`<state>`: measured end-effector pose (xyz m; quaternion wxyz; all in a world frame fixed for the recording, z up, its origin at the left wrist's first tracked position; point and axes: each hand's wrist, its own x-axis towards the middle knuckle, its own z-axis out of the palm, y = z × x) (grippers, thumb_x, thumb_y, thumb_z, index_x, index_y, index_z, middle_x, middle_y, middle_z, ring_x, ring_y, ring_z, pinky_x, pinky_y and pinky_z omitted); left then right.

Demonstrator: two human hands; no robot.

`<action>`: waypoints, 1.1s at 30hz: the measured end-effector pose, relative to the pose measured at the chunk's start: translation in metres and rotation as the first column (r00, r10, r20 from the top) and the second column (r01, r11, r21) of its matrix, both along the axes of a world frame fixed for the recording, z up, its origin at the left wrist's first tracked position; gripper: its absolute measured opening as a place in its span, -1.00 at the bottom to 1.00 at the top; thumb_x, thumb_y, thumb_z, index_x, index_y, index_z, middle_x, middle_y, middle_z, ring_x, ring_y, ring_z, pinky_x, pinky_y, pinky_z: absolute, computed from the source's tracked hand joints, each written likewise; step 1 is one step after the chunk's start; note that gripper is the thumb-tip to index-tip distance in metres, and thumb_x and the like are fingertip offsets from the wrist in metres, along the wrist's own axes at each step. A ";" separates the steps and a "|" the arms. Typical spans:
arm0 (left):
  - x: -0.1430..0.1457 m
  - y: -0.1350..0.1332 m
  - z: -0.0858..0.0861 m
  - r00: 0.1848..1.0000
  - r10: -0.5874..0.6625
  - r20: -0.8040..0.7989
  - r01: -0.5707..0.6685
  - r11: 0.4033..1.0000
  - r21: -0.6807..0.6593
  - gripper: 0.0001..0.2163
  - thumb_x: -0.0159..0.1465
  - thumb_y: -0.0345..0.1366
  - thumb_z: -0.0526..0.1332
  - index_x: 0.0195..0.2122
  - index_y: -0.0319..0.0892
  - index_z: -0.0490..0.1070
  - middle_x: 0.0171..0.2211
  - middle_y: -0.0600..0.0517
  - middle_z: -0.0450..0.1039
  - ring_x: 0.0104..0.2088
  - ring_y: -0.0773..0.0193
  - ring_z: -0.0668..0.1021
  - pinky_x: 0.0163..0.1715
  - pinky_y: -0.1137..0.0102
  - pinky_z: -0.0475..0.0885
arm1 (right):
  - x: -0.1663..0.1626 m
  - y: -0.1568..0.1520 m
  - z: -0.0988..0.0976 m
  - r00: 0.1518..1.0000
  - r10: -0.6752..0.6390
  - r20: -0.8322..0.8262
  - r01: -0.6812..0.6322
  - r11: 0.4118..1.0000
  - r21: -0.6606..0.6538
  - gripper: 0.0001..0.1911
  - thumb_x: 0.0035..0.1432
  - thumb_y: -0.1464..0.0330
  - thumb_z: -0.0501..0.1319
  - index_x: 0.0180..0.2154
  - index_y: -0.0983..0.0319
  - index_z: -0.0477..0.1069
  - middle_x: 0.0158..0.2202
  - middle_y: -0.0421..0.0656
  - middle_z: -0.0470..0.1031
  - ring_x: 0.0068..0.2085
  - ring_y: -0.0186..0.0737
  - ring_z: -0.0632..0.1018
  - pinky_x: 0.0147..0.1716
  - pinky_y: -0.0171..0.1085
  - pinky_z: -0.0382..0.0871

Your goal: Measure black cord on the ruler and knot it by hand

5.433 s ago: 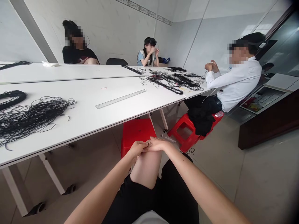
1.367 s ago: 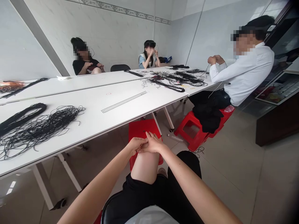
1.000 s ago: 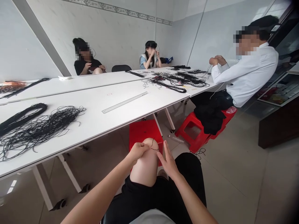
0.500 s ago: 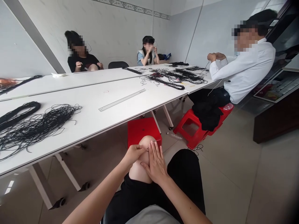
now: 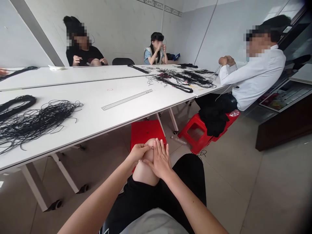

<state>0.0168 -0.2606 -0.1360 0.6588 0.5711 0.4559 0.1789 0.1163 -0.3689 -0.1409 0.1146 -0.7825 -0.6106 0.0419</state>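
Note:
My left hand (image 5: 139, 154) is closed in a pinch on a thin black cord (image 5: 152, 148), just left of my bare knee (image 5: 148, 142). The cord runs from the pinching fingertips towards my other hand, and only a short piece of it shows. Flat against the knee lies my right hand (image 5: 160, 161), its fingers stretched out over the cord and its thumb reaching towards the left hand. What is under the right palm is hidden.
On the white table (image 5: 90, 120) lie a loose tangle of black cords (image 5: 46, 118), a black hank (image 5: 24, 103) and a clear ruler (image 5: 126, 100). A red stool (image 5: 146, 128) stands before my knee. Several people sit around the table. A plastic bottle (image 5: 178, 140) lies on the floor.
My right hand has slid slightly forward over the knee, its fingertips now near the knee's far edge. My left hand keeps its pinch. The whole view has shifted a little.

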 end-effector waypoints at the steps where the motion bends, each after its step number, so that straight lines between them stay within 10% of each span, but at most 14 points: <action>1: 0.000 0.001 -0.001 1.000 0.001 0.006 0.000 1.000 -0.015 -0.74 0.00 -0.12 0.31 -0.58 -0.19 0.34 -0.70 0.19 0.14 -0.69 0.48 0.12 -0.69 0.46 0.02 | 0.001 0.001 0.000 1.000 0.000 -0.006 0.000 1.000 -0.007 -0.06 0.17 -0.16 -0.35 0.33 0.39 -0.39 0.36 -0.09 -0.49 0.33 -0.04 -0.43 0.25 0.05 -0.50; 33: 0.004 0.015 0.001 0.989 0.092 0.113 -0.071 0.982 -0.174 -0.74 -0.09 -0.19 0.41 -0.62 -0.23 0.37 -0.78 0.20 0.13 -0.75 0.51 0.17 -0.74 0.49 0.02 | 0.028 0.043 0.021 0.976 -0.023 -0.217 -0.030 0.972 -0.235 0.06 0.03 -0.27 -0.24 0.33 0.27 -0.39 0.37 -0.06 -0.24 0.34 0.09 -0.30 0.22 0.10 -0.50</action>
